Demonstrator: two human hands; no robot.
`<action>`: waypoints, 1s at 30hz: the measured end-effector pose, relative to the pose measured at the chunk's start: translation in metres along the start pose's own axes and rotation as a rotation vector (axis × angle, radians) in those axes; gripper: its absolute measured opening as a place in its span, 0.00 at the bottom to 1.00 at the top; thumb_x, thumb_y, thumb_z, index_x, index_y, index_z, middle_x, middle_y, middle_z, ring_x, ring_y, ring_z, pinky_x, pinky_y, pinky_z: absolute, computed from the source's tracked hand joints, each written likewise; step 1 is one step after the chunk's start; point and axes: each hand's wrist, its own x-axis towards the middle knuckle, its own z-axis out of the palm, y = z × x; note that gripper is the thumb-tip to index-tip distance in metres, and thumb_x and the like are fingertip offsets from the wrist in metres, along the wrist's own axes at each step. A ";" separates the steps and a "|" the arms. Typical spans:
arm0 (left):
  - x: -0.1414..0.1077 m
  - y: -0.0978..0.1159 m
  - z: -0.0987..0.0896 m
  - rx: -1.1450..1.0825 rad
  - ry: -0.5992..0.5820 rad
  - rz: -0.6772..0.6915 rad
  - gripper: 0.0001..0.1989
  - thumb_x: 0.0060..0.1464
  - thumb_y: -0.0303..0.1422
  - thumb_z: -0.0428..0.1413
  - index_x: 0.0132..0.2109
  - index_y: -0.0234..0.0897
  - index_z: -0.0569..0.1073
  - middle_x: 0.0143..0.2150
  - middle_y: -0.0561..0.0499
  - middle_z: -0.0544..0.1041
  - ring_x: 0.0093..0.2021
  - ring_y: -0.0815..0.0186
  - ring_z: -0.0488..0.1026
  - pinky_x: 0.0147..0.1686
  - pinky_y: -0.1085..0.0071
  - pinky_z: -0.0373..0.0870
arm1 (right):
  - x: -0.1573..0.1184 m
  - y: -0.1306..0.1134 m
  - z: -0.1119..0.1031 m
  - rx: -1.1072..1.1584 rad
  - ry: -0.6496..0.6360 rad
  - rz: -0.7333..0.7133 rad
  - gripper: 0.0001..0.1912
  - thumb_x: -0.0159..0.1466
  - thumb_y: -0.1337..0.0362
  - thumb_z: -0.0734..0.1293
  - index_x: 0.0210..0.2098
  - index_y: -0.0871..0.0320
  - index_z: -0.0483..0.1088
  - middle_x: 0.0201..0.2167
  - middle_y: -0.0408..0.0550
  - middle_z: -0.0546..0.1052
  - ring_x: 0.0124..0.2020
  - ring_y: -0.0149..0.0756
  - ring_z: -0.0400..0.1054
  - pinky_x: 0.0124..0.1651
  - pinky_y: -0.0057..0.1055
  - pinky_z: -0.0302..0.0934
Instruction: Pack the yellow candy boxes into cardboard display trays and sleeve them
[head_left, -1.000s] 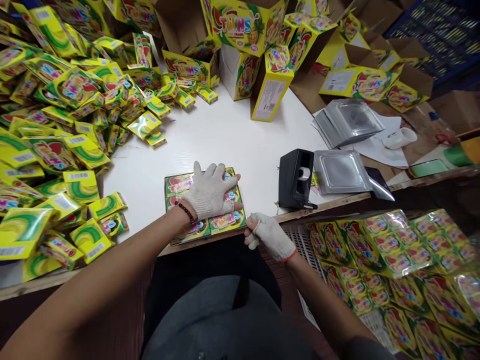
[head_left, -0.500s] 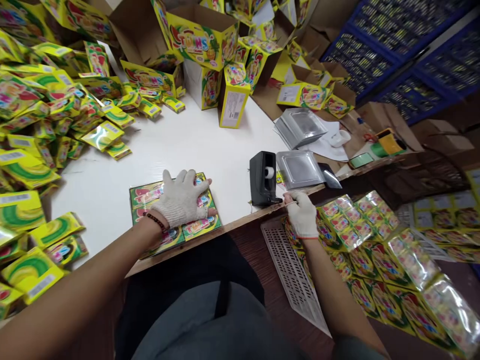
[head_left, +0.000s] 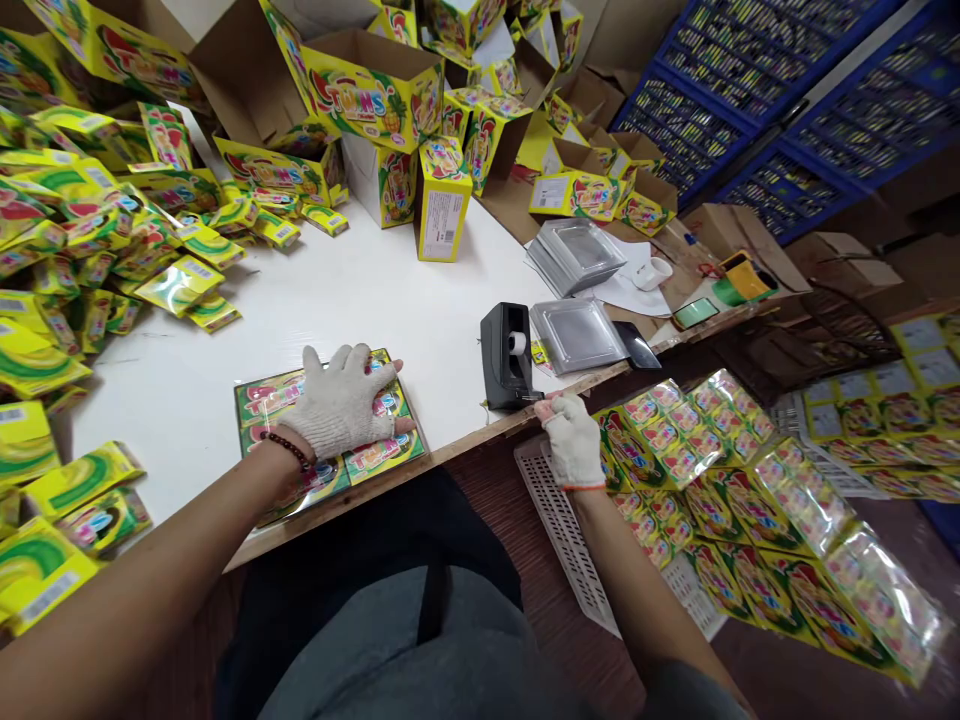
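Observation:
My left hand (head_left: pixel 337 402), in a white fingerless glove, lies with spread fingers on a flat pack of colourful small boxes (head_left: pixel 382 455) at the table's front edge. A black tape dispenser (head_left: pixel 504 358) with a white roll core stands to the right of the pack. At its front end, my right hand (head_left: pixel 571 435), also gloved, is closed with thumb and fingers pinched together. What it pinches is too small to make out. Clear plastic trays (head_left: pixel 576 335) lie just right of the dispenser.
Small yellow boxes (head_left: pixel 180 285) are heaped at left; open display boxes (head_left: pixel 375 90) stand behind. A phone (head_left: pixel 696 313) lies on the table at right. Filled packs (head_left: pixel 750 510) and a white basket (head_left: pixel 574 550) are below at right, blue crates (head_left: pixel 675 130) beyond.
The whole view has shifted, with table items appearing further left. My right hand's fingers look more tightly closed by the dispenser. My left hand stays spread on the pack.

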 end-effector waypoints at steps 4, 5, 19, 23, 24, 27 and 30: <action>0.001 0.003 -0.005 0.038 -0.026 -0.011 0.42 0.53 0.63 0.48 0.65 0.41 0.67 0.56 0.32 0.68 0.56 0.37 0.63 0.56 0.32 0.48 | -0.027 -0.003 0.002 0.106 -0.055 0.196 0.19 0.57 0.46 0.66 0.28 0.57 0.70 0.27 0.45 0.71 0.30 0.36 0.63 0.38 0.33 0.60; 0.002 0.003 -0.006 0.043 -0.032 -0.015 0.41 0.53 0.63 0.48 0.65 0.41 0.67 0.56 0.33 0.68 0.56 0.37 0.63 0.56 0.33 0.48 | -0.028 -0.001 0.005 0.127 -0.075 0.249 0.20 0.57 0.45 0.65 0.27 0.57 0.70 0.25 0.44 0.71 0.28 0.35 0.61 0.35 0.33 0.59; -0.004 0.004 -0.002 -0.021 -0.020 -0.025 0.43 0.51 0.64 0.50 0.65 0.42 0.66 0.57 0.34 0.66 0.57 0.39 0.62 0.57 0.34 0.47 | 0.015 -0.062 0.040 0.343 -1.096 -0.192 0.26 0.63 0.41 0.64 0.24 0.57 0.65 0.23 0.41 0.66 0.28 0.31 0.60 0.35 0.30 0.55; -0.005 0.002 -0.001 -0.019 -0.022 -0.016 0.45 0.49 0.66 0.50 0.66 0.42 0.65 0.58 0.34 0.66 0.57 0.39 0.61 0.57 0.34 0.46 | 0.046 -0.094 0.095 0.355 -1.275 -0.236 0.28 0.59 0.38 0.65 0.22 0.57 0.63 0.20 0.39 0.65 0.26 0.30 0.58 0.32 0.29 0.54; -0.005 0.001 -0.001 -0.017 -0.020 -0.009 0.46 0.49 0.66 0.50 0.66 0.42 0.65 0.58 0.34 0.66 0.57 0.39 0.61 0.57 0.33 0.47 | 0.052 -0.096 0.106 0.340 -1.294 -0.227 0.28 0.58 0.38 0.65 0.21 0.56 0.62 0.20 0.39 0.64 0.25 0.30 0.57 0.32 0.29 0.53; -0.006 0.000 0.000 -0.001 -0.013 0.018 0.44 0.51 0.65 0.50 0.66 0.42 0.65 0.58 0.33 0.66 0.57 0.39 0.61 0.57 0.33 0.48 | 0.061 -0.089 0.128 0.298 -1.334 -0.195 0.25 0.55 0.40 0.66 0.19 0.55 0.61 0.18 0.37 0.62 0.25 0.30 0.57 0.30 0.29 0.53; -0.005 0.000 0.000 0.001 -0.002 0.017 0.34 0.60 0.57 0.46 0.66 0.44 0.65 0.57 0.35 0.67 0.58 0.40 0.62 0.57 0.33 0.49 | 0.063 -0.078 0.139 0.314 -1.354 -0.168 0.25 0.53 0.42 0.68 0.18 0.55 0.59 0.18 0.36 0.61 0.24 0.29 0.56 0.29 0.28 0.52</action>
